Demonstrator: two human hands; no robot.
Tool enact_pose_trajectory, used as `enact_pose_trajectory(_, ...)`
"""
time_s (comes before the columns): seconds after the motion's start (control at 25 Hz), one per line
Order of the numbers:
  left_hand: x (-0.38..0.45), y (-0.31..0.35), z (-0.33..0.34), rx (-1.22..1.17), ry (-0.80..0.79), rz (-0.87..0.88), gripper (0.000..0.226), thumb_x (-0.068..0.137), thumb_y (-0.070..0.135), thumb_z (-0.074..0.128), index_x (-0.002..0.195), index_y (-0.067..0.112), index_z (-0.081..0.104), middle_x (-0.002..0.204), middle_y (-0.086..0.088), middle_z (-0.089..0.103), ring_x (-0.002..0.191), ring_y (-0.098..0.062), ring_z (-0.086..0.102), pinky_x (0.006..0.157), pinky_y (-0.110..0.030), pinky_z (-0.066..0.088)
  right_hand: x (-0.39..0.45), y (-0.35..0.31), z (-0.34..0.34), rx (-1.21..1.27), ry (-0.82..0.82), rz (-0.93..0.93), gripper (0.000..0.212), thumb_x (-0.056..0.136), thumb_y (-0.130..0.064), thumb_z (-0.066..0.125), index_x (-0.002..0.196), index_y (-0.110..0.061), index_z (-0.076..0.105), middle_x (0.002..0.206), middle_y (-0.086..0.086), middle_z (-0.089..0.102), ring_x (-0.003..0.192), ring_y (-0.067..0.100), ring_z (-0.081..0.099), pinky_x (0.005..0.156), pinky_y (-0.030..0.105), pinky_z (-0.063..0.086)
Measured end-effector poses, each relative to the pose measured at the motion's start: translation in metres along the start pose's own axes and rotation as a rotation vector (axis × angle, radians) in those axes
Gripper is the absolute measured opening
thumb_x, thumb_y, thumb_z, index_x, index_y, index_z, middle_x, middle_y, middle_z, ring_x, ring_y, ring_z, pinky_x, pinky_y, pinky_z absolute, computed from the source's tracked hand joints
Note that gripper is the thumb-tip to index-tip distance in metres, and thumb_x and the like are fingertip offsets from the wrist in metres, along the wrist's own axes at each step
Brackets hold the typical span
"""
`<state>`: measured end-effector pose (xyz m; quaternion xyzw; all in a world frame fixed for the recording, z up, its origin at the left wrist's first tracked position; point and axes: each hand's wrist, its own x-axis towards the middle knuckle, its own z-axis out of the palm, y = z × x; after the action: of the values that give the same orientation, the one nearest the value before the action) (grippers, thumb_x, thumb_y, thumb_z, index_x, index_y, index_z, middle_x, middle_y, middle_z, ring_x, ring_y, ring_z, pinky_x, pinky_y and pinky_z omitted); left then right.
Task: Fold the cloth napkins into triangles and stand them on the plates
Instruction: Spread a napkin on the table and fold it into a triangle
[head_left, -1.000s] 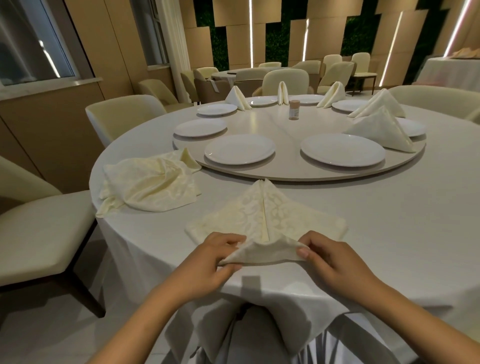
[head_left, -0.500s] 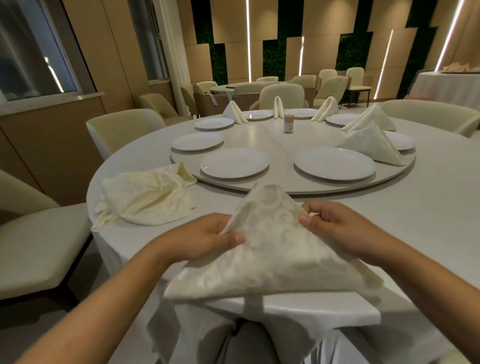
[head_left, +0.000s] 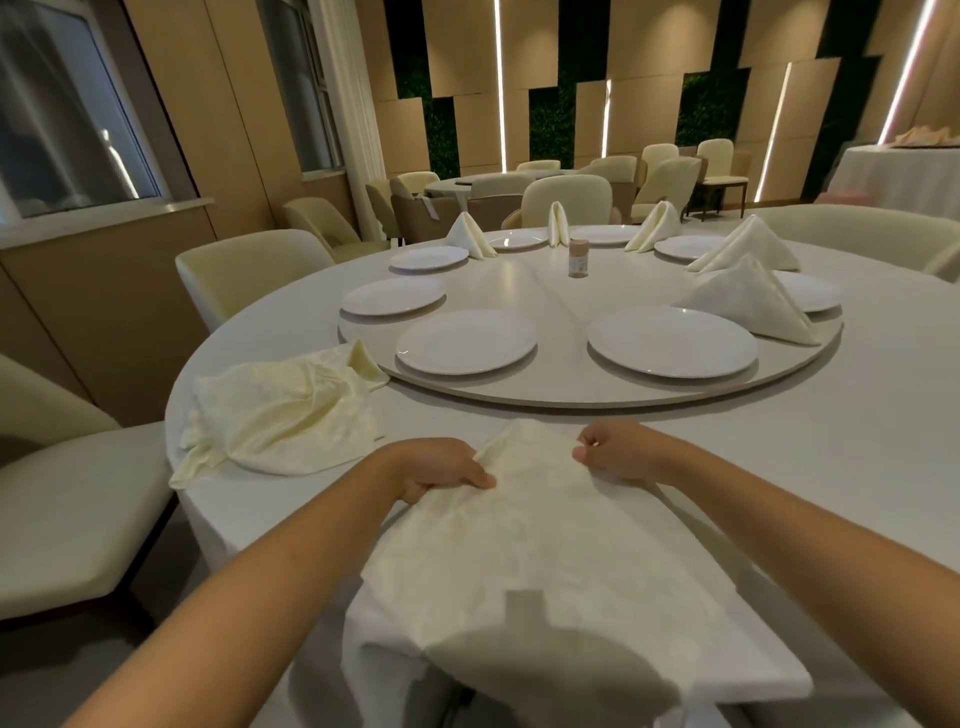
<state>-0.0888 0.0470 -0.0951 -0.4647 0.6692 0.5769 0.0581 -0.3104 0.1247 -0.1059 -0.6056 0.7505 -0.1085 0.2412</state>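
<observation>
A cream patterned napkin (head_left: 540, 545) lies at the table's near edge with its point away from me. My left hand (head_left: 441, 470) grips its upper left side and my right hand (head_left: 618, 457) pinches its upper right side, close to the tip. Two bare white plates, a left plate (head_left: 466, 340) and a right plate (head_left: 672, 347), sit at the front of the turntable (head_left: 571, 395). A folded triangle napkin (head_left: 753, 304) stands at the turntable's right, beside another plate (head_left: 810, 293). More folded napkins stand by the far plates.
A heap of unfolded cream napkins (head_left: 283, 410) lies on the table to my left. A small brown shaker (head_left: 577, 257) stands mid-turntable. Cream chairs ring the round table, one chair (head_left: 62, 499) close at my left. The tablecloth hangs over the near edge.
The napkin lay flat with its near corner pinched; both hands then lifted and turned it over. It now sits lower, nearer the table, with both hands close to its far tip.
</observation>
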Motion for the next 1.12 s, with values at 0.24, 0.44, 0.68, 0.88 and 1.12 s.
enact_pose_trajectory(0.24,0.021,0.020,-0.005,0.614,0.378,0.005,0.022,0.083,0.031,0.059,0.087,0.010,0.061,0.080,-0.005,0.060,0.071,-0.023,0.056,0.063,-0.028,0.042,0.034,-0.006,0.010,-0.207,0.167,0.060,0.030,0.097,-0.024,0.040,0.069,-0.016,0.044,0.084,0.003,0.054,0.082,0.024,0.051,0.064,0.029,0.037)
enact_pose_trajectory(0.44,0.028,0.001,0.035,0.984,0.795,0.225,0.043,0.097,0.032,0.038,0.134,0.011,0.043,0.140,-0.011,0.044,0.128,-0.030,0.040,0.101,-0.040,0.033,0.031,-0.006,0.027,-0.374,0.447,-0.153,0.025,0.095,-0.022,0.043,0.116,-0.012,0.054,0.115,0.007,0.059,0.102,0.028,0.055,0.076,0.034,0.038)
enact_pose_trajectory(0.68,0.049,-0.023,0.063,0.913,0.589,0.193,0.060,0.102,0.037,0.015,0.153,0.012,-0.004,0.162,-0.004,-0.009,0.148,-0.019,-0.010,0.121,-0.039,-0.005,0.053,-0.005,0.048,-0.240,0.131,-0.426,0.045,0.103,-0.028,0.029,0.148,-0.030,0.029,0.155,-0.010,0.026,0.145,0.012,0.016,0.118,0.032,0.013)
enact_pose_trajectory(0.88,0.041,-0.033,0.058,0.913,0.606,0.171,0.060,0.102,0.044,0.012,0.153,0.017,-0.005,0.161,0.001,-0.011,0.148,-0.015,-0.011,0.119,-0.034,-0.007,0.053,-0.003,0.051,-0.305,0.127,-0.398,0.046,0.104,-0.031,0.023,0.150,-0.034,0.021,0.158,-0.013,0.016,0.146,0.009,0.006,0.118,0.032,0.002)
enact_pose_trajectory(1.12,-0.014,-0.085,0.045,0.867,0.631,0.177,0.059,0.101,0.045,0.009,0.153,0.022,-0.007,0.161,0.006,-0.012,0.147,-0.009,-0.012,0.120,-0.031,-0.007,0.052,-0.001,0.052,-0.318,0.112,-0.396,0.047,0.104,-0.032,0.019,0.150,-0.035,0.018,0.158,-0.013,0.014,0.146,0.008,0.003,0.118,0.032,0.000)
